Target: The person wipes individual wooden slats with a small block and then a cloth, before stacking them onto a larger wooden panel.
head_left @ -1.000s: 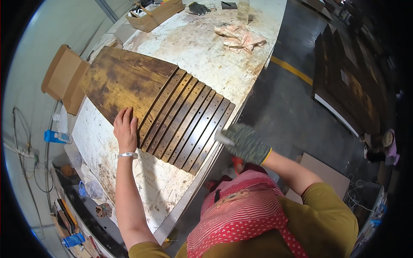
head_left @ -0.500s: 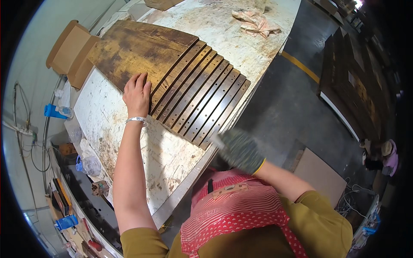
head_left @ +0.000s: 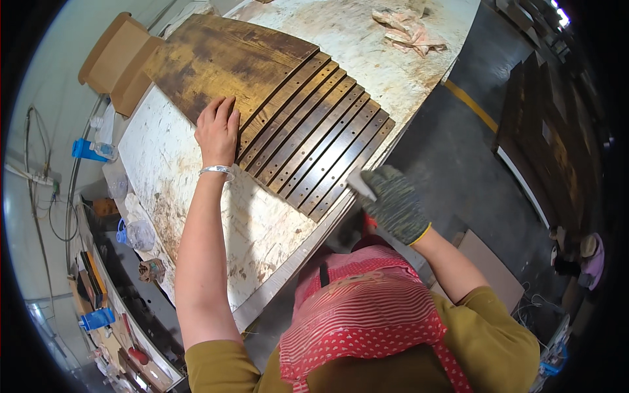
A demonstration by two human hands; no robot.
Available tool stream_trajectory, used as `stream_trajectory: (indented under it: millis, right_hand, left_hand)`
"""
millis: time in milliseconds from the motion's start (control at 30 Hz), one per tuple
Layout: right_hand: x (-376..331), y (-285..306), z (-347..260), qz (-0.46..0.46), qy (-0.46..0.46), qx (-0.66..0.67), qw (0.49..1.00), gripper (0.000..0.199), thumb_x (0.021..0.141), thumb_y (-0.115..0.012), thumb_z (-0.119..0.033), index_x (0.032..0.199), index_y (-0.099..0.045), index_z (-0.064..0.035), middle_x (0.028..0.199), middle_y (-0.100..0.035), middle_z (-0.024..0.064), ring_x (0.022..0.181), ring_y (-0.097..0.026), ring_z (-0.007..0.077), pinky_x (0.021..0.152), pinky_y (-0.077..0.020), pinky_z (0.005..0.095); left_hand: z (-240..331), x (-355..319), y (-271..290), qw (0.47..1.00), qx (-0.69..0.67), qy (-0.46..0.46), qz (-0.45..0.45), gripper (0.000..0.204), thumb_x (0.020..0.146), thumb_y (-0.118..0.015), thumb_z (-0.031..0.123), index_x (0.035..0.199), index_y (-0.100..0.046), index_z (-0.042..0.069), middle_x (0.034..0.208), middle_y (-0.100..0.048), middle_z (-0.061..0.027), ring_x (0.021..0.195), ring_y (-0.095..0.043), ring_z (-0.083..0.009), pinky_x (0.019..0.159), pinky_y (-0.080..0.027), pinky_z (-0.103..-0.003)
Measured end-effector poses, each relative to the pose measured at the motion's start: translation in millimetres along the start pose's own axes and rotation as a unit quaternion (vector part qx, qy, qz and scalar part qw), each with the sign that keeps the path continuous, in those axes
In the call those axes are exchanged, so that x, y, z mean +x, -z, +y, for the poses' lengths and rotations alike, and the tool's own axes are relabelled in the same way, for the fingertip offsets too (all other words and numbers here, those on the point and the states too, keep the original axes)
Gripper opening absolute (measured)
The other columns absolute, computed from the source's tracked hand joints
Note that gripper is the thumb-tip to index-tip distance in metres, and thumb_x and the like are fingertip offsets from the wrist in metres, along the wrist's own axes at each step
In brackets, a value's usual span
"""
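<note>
Head view: left hand (head_left: 217, 134), bare, fingers spread flat, grasping nothing, presses the dark wooden slats (head_left: 314, 141) lying fanned on the stained workbench (head_left: 196, 196). Right hand (head_left: 393, 203), gloved, is clenched on a pale tool (head_left: 360, 185) at the slats' near ends. Judgement: keep the slats pinned firmly, work one end at a time.

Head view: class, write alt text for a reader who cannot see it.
A person's bare left hand presses flat on dark wooden slats fanned across a stained white workbench. Their gloved right hand grips a pale tool by the bench edge.
</note>
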State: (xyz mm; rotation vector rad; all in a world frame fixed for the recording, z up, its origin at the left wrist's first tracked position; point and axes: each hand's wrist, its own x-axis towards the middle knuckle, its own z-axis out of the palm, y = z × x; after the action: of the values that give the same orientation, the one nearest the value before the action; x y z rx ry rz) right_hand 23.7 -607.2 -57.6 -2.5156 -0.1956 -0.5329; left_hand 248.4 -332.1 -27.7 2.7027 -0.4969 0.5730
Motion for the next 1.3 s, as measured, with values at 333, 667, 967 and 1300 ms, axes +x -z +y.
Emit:
stream_trajectory:
  millis: [333, 667, 967, 1300]
  right_hand:
    - [-10, -37, -58, -0.284, 0.163, 0.055, 0.943, 0.041, 0.078, -0.057, -0.021, 0.115, -0.053, -0.0037, 0.091, -0.054, 0.0130, 0.081, -0.057, 0.0272, 0.068, -0.0473, 0.0401]
    - [36, -7, -4, -0.129, 0.091, -0.083, 0.984, 0.035, 0.073, -0.055, -0.013, 0.108, -0.055, -0.0079, 0.082, -0.055, 0.0138, 0.077, -0.056, 0.0268, 0.065, -0.0463, 0.0432]
    - [31, -25, -14, -0.177, 0.153, -0.043, 0.971, 0.030, 0.081, -0.050, -0.015, 0.109, -0.057, -0.0067, 0.086, -0.056, 0.0116, 0.076, -0.058, 0.0246, 0.068, -0.0479, 0.0370]
    - [79, 42, 123, 0.040, -0.059, -0.141, 0.987, 0.037, 0.078, -0.063, -0.025, 0.108, -0.059, -0.0044, 0.086, -0.058, 0.0176, 0.085, -0.057, 0.0338, 0.074, -0.0472, 0.0422]
  left_hand:
    - [-3, 0, -3, 1.000, -0.012, -0.008, 0.006, 0.033, 0.091, -0.050, 0.032, 0.119, -0.058, 0.018, 0.125, -0.052, -0.0044, 0.119, -0.044, -0.0279, 0.099, -0.032, -0.041]
    - [0, -1, -1, 1.000, -0.008, -0.007, 0.004, 0.033, 0.091, -0.050, 0.032, 0.119, -0.058, 0.016, 0.125, -0.053, -0.0053, 0.118, -0.044, -0.0282, 0.099, -0.032, -0.041]
    - [0, 3, -4, 1.000, 0.000, -0.029, 0.005, 0.034, 0.092, -0.048, 0.032, 0.120, -0.057, 0.013, 0.125, -0.053, -0.0084, 0.116, -0.046, -0.0296, 0.097, -0.036, -0.041]
    - [-5, -3, -2, 0.999, 0.017, -0.028, 0.000, 0.033, 0.093, -0.048, 0.030, 0.121, -0.057, 0.014, 0.124, -0.052, -0.0093, 0.117, -0.046, -0.0294, 0.098, -0.035, -0.041]
